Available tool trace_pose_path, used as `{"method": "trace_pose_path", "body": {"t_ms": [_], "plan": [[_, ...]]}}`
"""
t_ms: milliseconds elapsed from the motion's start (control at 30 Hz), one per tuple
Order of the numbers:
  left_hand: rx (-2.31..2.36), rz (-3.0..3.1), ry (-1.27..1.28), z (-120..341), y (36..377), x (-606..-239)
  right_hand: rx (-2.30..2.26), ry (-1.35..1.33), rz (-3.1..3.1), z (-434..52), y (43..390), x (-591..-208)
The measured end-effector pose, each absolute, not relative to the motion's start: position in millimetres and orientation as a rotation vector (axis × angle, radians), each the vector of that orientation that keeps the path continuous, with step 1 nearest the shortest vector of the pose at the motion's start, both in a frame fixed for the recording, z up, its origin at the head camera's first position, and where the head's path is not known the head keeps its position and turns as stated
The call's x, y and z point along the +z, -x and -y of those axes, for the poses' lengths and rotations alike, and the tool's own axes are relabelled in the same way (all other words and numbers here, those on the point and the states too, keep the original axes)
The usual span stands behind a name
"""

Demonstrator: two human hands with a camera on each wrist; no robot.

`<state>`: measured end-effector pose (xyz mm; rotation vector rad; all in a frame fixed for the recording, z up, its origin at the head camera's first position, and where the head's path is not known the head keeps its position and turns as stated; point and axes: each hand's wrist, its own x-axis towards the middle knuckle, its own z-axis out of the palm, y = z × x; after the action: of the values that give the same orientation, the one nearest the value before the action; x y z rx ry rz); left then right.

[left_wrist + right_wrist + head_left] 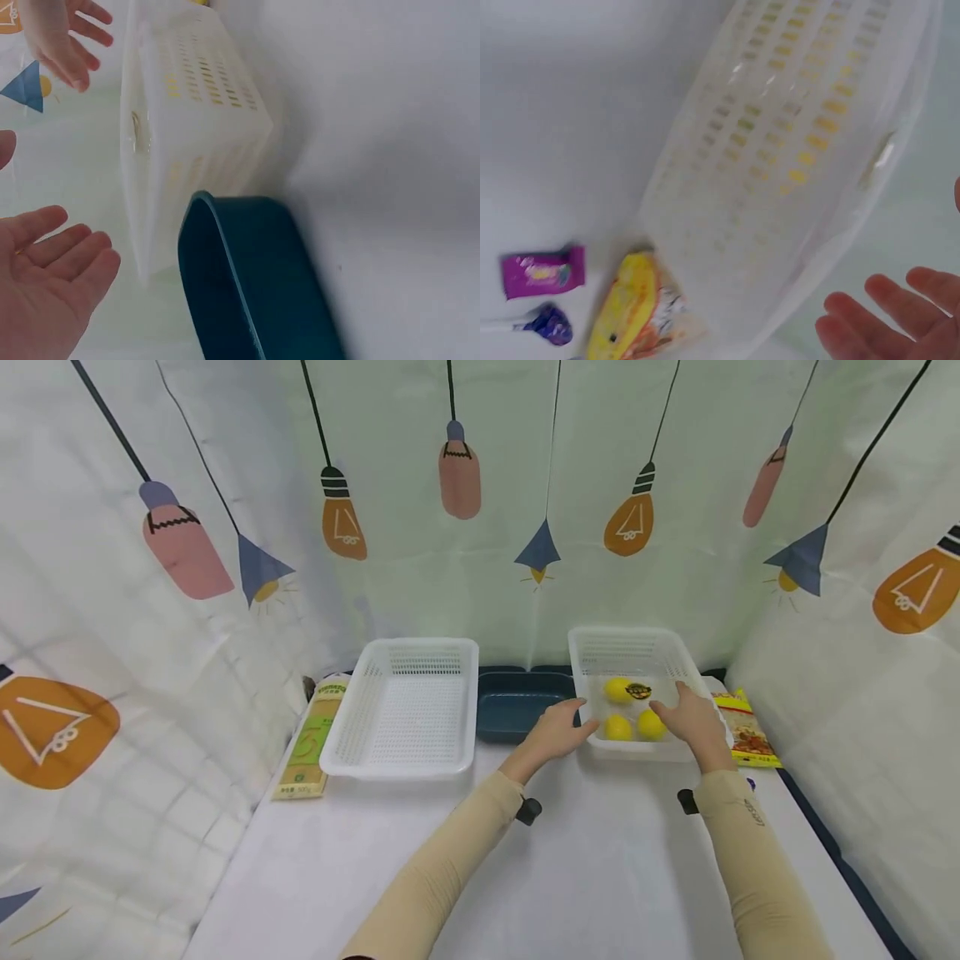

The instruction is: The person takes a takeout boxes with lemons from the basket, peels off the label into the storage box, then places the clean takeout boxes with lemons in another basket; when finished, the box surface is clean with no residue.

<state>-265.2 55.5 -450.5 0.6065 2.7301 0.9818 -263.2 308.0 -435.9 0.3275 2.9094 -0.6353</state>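
my left hand (558,727) has its fingers straight and relaxed, spread a little, holding nothing; the fingertips sit right at the near-left corner of the white basket (660,747), and i cannot tell whether they touch the rim. my right hand (693,714) is just as loose, fingers extended over the basket's right rim, palm turned inward toward the lemons (633,710), gripping nothing. the three lemons lie inside the basket between my two hands, one toward the back beside a dark round label, two side by side near the front wall, the right one just beside my right fingertips.

left of my left hand, the dark blue tray (517,706) sits low against the basket's side wall. beyond it stands a second white basket (405,710), with a green packet (307,743) along its far left edge. right of my right hand a yellow snack bag (746,727) lies just beside the basket, with a purple sweet (544,271) nearby. the white table (600,877) is open in front, under both forearms, which reach forward, converging slightly on the basket.
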Motion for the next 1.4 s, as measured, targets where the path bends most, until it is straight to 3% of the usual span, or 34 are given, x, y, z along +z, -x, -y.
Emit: {"method": "trace_pose_path", "body": {"t_ms": [333, 667, 1000, 1400], "plan": [[1.3, -2.279, -0.409, -81.9, 284.8, -446.7, -0.625, -0.332, -2.705, -331.4, 285.6, -444.6], [1.557, -1.882, -0.132, -119.9, 291.5, -464.1, -0.908, -0.473, -2.488, -346.9, 279.6, -463.6], [1.781, -1.811, 0.135, -144.3, 288.5, -473.3, -0.73, -0.38, -2.566, -351.5, 273.6, -471.3], [1.859, -1.718, 0.111, -142.4, 296.7, -479.1, -0.777, -0.319, -2.62, -349.4, 279.1, -477.3]]}}
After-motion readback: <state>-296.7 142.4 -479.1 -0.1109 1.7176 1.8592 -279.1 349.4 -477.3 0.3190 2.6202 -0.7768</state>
